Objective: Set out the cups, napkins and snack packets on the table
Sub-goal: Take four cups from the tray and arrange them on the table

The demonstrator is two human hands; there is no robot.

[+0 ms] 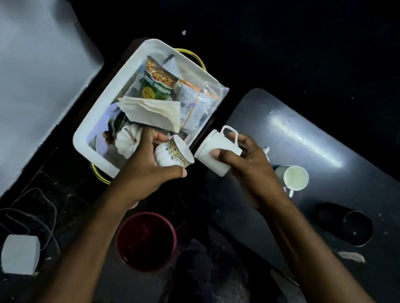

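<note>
While both hands carry cups, the step looks like cup transfer from tray to worktop. Left hand (pixel 151 169) grips a patterned cup (pixel 174 154) tipped on its side, just off the white tray (pixel 99 113) rim. Right hand (pixel 246 167) grips a plain white mug (pixel 217 154), also tilted, handle up, touching or nearly touching the patterned one. Beyond the right hand, one white cup (pixel 295 178) stands upright on the dark worktop (pixel 322 139). Next move likely calls for righting both cups and setting them beside it. Napkins (pixel 152 111) and snack packets (pixel 158 82) lie in the tray, beyond the left hand, not yet unloaded.
</note>
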